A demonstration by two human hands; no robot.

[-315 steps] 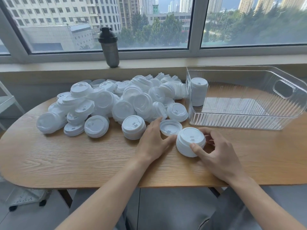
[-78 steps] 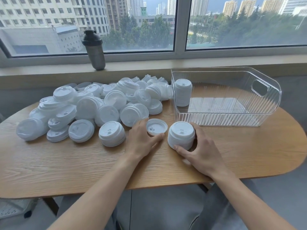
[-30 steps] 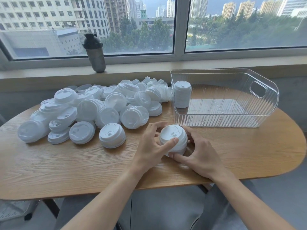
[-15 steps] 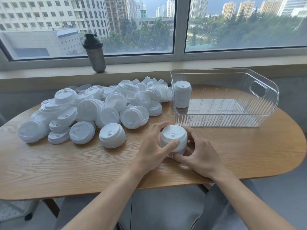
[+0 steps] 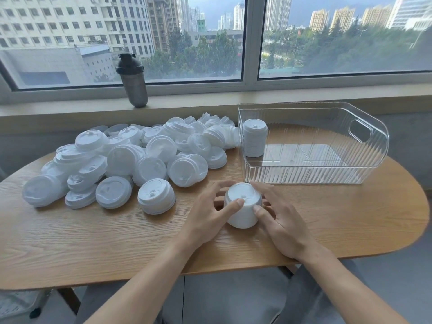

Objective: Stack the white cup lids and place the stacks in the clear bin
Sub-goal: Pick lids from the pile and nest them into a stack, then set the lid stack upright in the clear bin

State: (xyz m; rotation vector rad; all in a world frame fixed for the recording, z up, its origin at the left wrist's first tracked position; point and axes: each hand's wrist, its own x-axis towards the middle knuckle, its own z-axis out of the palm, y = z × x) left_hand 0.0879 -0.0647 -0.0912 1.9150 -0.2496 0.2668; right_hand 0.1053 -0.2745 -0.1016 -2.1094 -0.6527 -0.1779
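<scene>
Wooden desk [image 5: 327,218] by a window, left hand [image 5: 208,211] and right hand [image 5: 278,218] both curled around a short lid stack [image 5: 243,206], loose lids [image 5: 131,160] heaped left, clear bin [image 5: 364,157] behind holding one stack [image 5: 254,139].

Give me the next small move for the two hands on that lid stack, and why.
Probably lift the short stack and carry it into the clear bin. The left hand and right hand grip its sides, it stands upright on the table, and one taller stack already stands in the bin's near-left corner. Adding more lids first is equally plausible.
</scene>
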